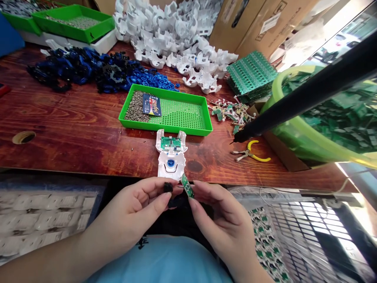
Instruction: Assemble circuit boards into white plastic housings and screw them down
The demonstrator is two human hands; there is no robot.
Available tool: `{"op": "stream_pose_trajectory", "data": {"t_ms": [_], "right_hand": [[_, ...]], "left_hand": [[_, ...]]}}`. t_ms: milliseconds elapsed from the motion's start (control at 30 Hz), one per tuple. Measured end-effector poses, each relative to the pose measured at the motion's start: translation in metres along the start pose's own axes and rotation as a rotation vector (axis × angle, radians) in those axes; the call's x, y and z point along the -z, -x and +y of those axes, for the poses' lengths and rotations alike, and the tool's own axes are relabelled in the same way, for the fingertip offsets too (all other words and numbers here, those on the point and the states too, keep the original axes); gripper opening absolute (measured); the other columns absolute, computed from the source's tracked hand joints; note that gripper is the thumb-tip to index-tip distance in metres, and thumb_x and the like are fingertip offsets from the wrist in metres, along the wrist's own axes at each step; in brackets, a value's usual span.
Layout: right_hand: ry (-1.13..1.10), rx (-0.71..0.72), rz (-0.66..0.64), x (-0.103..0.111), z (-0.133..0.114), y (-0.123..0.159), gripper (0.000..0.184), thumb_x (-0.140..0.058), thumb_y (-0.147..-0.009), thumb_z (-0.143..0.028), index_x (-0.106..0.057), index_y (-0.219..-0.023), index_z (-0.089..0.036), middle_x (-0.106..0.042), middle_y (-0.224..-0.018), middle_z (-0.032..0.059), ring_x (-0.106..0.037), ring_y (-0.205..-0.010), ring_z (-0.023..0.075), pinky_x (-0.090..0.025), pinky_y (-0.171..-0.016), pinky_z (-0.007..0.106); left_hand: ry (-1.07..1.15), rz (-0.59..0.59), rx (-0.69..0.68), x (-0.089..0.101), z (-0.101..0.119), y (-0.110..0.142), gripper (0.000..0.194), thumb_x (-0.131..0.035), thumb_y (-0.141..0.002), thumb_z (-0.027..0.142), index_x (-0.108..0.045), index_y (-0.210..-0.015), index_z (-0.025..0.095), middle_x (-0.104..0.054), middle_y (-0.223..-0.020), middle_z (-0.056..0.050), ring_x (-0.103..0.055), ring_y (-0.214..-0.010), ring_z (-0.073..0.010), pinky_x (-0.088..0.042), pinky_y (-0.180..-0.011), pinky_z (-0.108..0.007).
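My left hand [147,202] is closed, pinching a small black part [168,187] between thumb and fingers. In my right hand [220,212] a narrow green circuit board [187,185] is gripped by its edge, tilted, close to the left fingertips. Just beyond both hands, at the table's front edge, lies a white plastic shell [163,167] with a blue button piece in its middle. Touching its far side is another white shell [159,145], and a green circuit board [171,143] sits inside that one. Something dark under my fingers is partly hidden.
A green tray [209,122] holds screws and a card. Behind it are blue rings [156,80], black-and-blue parts [85,68] and piled white shells [176,27]. To the right are yellow-handled pliers [259,158], a black screwdriver [294,98], stacked boards [250,72] and a board-filled basket [273,118].
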State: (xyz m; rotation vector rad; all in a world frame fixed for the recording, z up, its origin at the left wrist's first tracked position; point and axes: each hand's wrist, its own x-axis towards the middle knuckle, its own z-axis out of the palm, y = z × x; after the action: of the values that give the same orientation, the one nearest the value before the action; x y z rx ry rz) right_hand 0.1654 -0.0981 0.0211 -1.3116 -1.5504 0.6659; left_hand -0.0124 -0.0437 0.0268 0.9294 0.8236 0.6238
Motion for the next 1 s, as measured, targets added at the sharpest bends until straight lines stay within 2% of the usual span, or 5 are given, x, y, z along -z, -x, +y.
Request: {"op": "stream_pose_trajectory", "data": {"t_ms": [167, 467, 633, 833, 1000], "right_hand": [[0.165, 0.133, -0.166, 0.009, -0.007, -0.006, 0.038, -0.058, -0.081, -0.003, -0.061, -0.114, -0.023, -0.068, -0.099, 0.0033, -0.065, -0.089, 0.0119, -0.057, -0.077, 0.021], [0.161, 0.163, -0.219, 0.010, -0.006, -0.007, 0.036, -0.057, -0.083, -0.004, -0.062, -0.113, -0.023, -0.068, -0.101, 0.0036, -0.066, -0.089, 0.0109, -0.058, -0.075, 0.019], [0.171, 0.201, -0.188, 0.007, -0.007, -0.006, 0.036, -0.056, -0.082, -0.002, -0.062, -0.112, -0.022, -0.069, -0.100, 0.0042, -0.066, -0.091, 0.0115, -0.058, -0.078, 0.019], [0.053, 0.008, -0.120, -0.002, -0.010, -0.008, 0.025, -0.061, -0.079, -0.004, -0.067, -0.096, -0.021, -0.069, -0.085, 0.0006, -0.065, -0.080, 0.0083, -0.056, -0.073, 0.016], [-0.033, -0.014, -0.041, -0.011, -0.009, -0.008, 0.029, -0.058, -0.080, -0.002, -0.067, -0.099, -0.022, -0.069, -0.092, 0.0027, -0.066, -0.085, 0.0106, -0.057, -0.077, 0.020]], "left_hand": [[-0.077, -0.005, -0.050, 0.000, -0.001, 0.002, 0.023, -0.060, -0.087, 0.024, -0.067, -0.109, 0.030, -0.073, -0.104, 0.004, -0.066, -0.094, -0.0093, -0.051, -0.088, -0.016], [-0.169, 0.039, -0.030, 0.005, -0.004, 0.005, 0.025, -0.063, -0.085, 0.030, -0.066, -0.110, 0.028, -0.073, -0.107, 0.002, -0.066, -0.098, -0.0128, -0.052, -0.089, -0.020], [-0.212, 0.021, -0.033, 0.006, -0.004, 0.006, 0.028, -0.063, -0.085, 0.031, -0.066, -0.112, 0.030, -0.073, -0.107, 0.003, -0.066, -0.098, -0.0129, -0.051, -0.090, -0.019], [-0.253, 0.058, -0.066, 0.006, -0.005, 0.004, 0.022, -0.060, -0.087, 0.031, -0.066, -0.108, 0.026, -0.072, -0.107, 0.001, -0.067, -0.096, -0.0143, -0.052, -0.087, -0.020], [-0.207, 0.112, -0.071, 0.006, -0.005, 0.002, 0.021, -0.064, -0.084, 0.032, -0.066, -0.102, 0.022, -0.073, -0.103, -0.003, -0.068, -0.092, -0.0172, -0.055, -0.086, -0.026]]}}
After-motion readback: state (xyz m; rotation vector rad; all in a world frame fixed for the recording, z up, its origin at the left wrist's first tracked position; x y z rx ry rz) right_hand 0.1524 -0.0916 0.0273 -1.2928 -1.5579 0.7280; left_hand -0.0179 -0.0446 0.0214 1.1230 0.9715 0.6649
